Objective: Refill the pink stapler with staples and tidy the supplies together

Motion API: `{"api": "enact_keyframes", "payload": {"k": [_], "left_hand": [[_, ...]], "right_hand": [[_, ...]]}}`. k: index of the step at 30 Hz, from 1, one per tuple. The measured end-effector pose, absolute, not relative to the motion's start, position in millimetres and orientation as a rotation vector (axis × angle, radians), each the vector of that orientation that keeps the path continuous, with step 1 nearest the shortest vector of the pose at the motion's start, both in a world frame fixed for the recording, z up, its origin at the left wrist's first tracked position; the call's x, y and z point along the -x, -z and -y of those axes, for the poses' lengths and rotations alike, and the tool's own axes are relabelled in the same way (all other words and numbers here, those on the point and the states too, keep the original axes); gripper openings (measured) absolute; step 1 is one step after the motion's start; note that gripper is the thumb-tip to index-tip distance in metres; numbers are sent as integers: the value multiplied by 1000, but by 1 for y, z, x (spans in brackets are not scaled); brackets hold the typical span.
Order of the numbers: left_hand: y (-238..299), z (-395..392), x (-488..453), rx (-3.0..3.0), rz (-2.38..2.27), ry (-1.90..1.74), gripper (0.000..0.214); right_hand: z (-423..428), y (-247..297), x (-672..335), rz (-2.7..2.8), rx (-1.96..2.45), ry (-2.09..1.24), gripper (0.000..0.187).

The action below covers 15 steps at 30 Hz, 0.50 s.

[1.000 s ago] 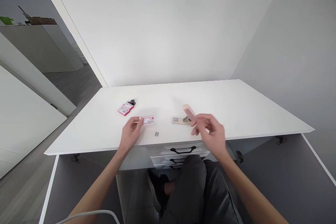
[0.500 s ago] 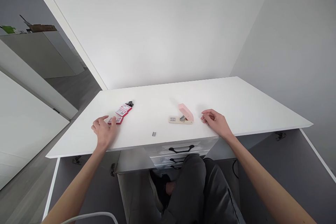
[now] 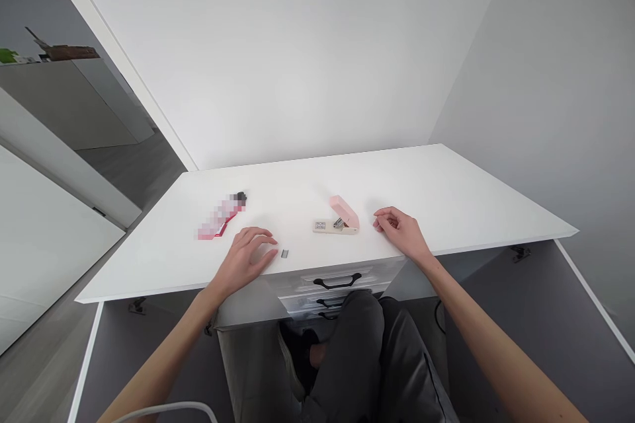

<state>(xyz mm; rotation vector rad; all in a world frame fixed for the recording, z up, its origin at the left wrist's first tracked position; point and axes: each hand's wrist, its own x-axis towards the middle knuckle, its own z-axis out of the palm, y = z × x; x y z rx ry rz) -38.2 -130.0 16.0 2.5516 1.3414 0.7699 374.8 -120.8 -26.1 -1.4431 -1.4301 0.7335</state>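
On the white tabletop, my left hand (image 3: 245, 256) is open, thumb and fingers apart, just left of a small grey strip of staples (image 3: 284, 254). It looks empty, and I see a narrow gap between the fingertips and the strip. A pink and cream stapler (image 3: 335, 227) lies farther right, its pink top tilted up and a metal part showing inside. Right of the stapler, my right hand (image 3: 401, 232) rests with fingers loosely bent and tips slightly apart. Nothing shows in it, and it does not touch the stapler.
Red and white small boxes (image 3: 218, 221), partly blurred, lie at the table's left beside a small black object (image 3: 240, 197). The white table (image 3: 446, 192) meets a wall behind. Below its front edge are drawers with black handles (image 3: 337, 281) and my legs (image 3: 357, 350).
My left hand has left the red and white boxes and moved right, close to the staple strip. The right hand stays in place beside the stapler. The view has shifted slightly.
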Motion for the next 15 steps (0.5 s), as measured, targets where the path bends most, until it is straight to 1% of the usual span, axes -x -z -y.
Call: {"api": "enact_keyframes", "payload": {"k": [5,10,15], "left_hand": [[-13,131,14,-2514,-1421,-758,31],[-10,126,7,-2456,-1432,-773,23],[-8,120,10,-2426,-1371,-810,24]], "right_hand": [[122,23,-374,1412,1442,-745,20],[122,22,-373,1409,1441,-748,19],[122,23,-373,1403,1435,-752,18]]}}
